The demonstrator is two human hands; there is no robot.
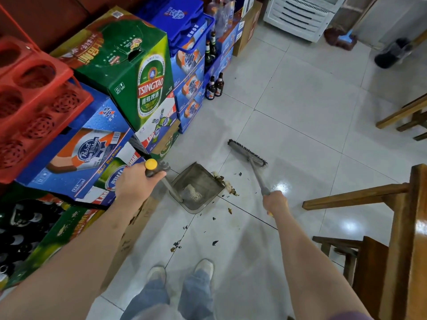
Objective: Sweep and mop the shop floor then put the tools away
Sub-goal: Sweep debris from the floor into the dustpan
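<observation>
Down on the floor (288, 112), the dirt pile (227, 184) lies between dustpan (196, 188) and broom (248, 153). Left hand (134, 183) grasps the dustpan handle; right hand (275, 202) grasps the broomstick, right of the dirt.

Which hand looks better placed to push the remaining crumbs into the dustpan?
The right hand. It grips the broom, whose head sits beyond the debris at the dustpan lip. The left hand holds the dustpan's handle, steadying it.
</observation>
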